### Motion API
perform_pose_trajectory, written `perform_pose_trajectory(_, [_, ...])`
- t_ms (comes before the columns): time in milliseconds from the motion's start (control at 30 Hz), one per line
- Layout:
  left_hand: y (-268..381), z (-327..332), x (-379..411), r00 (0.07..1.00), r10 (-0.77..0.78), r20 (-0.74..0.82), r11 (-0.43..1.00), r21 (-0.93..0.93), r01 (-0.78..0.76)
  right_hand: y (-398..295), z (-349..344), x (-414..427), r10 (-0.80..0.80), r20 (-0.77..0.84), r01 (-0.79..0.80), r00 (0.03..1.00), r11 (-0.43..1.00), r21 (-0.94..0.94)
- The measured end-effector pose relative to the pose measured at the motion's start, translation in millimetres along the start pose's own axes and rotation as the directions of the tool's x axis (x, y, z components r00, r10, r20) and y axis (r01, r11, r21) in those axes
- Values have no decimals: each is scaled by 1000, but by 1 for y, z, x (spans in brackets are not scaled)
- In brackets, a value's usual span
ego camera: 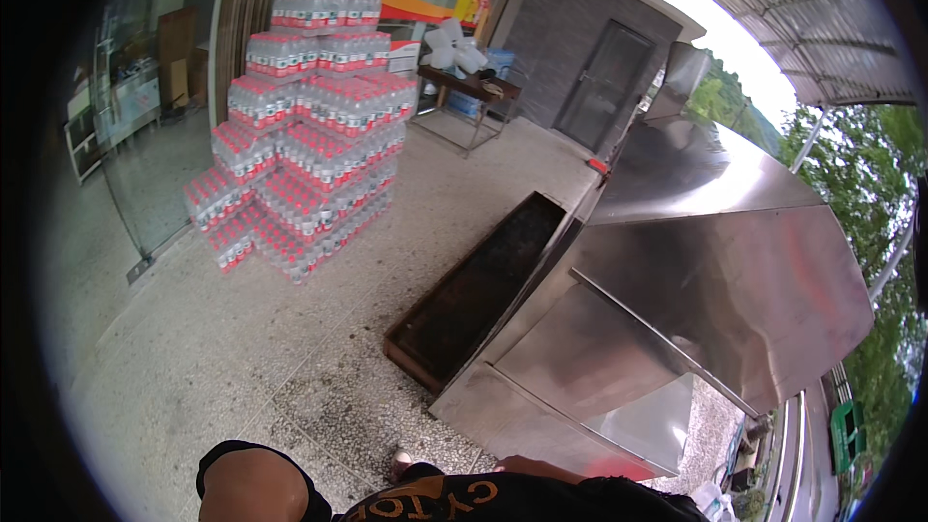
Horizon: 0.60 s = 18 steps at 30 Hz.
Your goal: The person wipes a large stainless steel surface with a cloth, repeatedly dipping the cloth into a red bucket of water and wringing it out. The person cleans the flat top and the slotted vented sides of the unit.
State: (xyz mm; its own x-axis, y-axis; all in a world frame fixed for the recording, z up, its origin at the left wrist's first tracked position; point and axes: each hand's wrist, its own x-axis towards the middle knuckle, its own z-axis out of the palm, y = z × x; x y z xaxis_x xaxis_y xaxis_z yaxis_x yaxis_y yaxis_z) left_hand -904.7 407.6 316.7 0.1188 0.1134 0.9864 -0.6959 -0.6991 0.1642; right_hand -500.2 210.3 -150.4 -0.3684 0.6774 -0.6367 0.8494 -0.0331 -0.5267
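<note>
Neither of my hands is plainly in view. At the bottom edge is the dark shirt (464, 496) that I wear, with orange lettering on it. A bare, rounded part of a limb (250, 486) shows beside it at the lower left, edged by black cloth. Past the shirt a thin strip of bare skin (544, 467) shows, and I cannot tell whether it is arm or leg. Part of a shoe (401, 460) is on the speckled floor. Before me lies a long, dark metal trough (475, 293), alongside a large sheet-metal housing (696, 304) with a curved hood.
Shrink-wrapped packs of bottled water (312, 138) are stacked in steps on the left, near a glass door (145, 159). Behind stands a small table (471, 83) holding plastic jugs (453, 47). A grey door (605, 83) is farther back. Dark stains mark the floor near the trough.
</note>
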Motion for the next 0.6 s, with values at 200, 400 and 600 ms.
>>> perform_pose_trajectory(200, [-97, -53, 13, 1000, 21, 15, 979, -204, -17, 7, -40, 50, 200, -29, -198, 979, 978, 72])
perform_pose_trajectory(400, [-154, -103, 34, 997, 16, 78, 947, -321, 10, -35, -131, 120, 506, -256, -486, 823, 862, 144])
perform_pose_trajectory(600, [-209, -148, 40, 995, 56, 78, 861, -509, -9, -102, -160, 147, 498, -331, -417, 802, 862, 287])
